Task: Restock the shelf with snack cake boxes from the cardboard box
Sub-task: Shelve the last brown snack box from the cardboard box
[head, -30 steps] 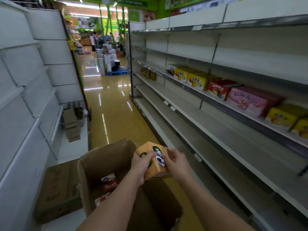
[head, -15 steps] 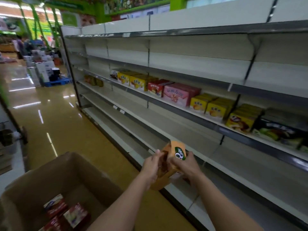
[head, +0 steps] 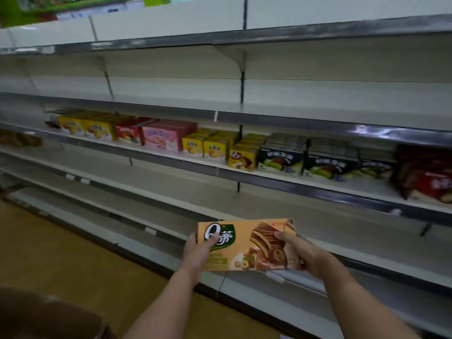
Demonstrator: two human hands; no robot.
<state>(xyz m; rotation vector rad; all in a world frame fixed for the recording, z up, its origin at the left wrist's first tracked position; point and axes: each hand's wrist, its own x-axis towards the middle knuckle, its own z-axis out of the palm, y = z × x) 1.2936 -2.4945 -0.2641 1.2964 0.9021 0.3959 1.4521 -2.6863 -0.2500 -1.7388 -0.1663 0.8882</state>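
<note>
I hold an orange snack cake box (head: 242,243) flat in front of me, its printed face up, over the lower shelves. My left hand (head: 198,250) grips its left end with the thumb on top. My right hand (head: 299,253) grips its right end. The stocked shelf (head: 281,183) runs across the middle, carrying yellow, red, pink and dark green snack cake boxes (head: 215,148). A brown corner of the cardboard box (head: 49,316) shows at the bottom left.
Bare white shelves (head: 171,192) run above and below the stocked one. More red boxes (head: 428,177) stand at the far right of that shelf. Yellow-brown aisle floor (head: 73,260) lies to the left.
I have turned from the cardboard box toward the shelf. The orange box went from upright to flat and wide between both hands, and the cardboard box slid to the bottom left corner.
</note>
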